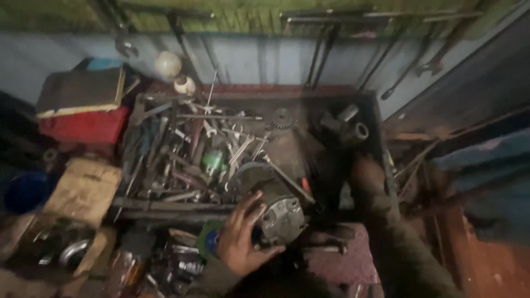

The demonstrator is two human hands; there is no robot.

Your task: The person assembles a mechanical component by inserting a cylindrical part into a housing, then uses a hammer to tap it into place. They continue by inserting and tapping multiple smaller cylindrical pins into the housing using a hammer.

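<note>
My left hand [240, 238] sits at the bottom centre with fingers spread, resting against a round grey metal motor-like part [274, 205]. That part lies at the front edge of a rusty metal tray [309, 92] full of wrenches [232, 149] and other tools. My right arm, in a dark sleeve, reaches from the bottom right into the tray's dark right side. My right hand [360, 170] is blurred and in shadow there, so its grip cannot be made out. A gear [282, 118] and short metal cylinders [353, 128] lie at the back of the tray.
A red box with a dark book-like slab on top [83, 107] stands at the left. A cardboard box [83, 190] and a blue bowl [25, 190] are at the front left. Long tools hang on the blue wall [259, 58]. Two pale balls [168, 64] sit behind the tray.
</note>
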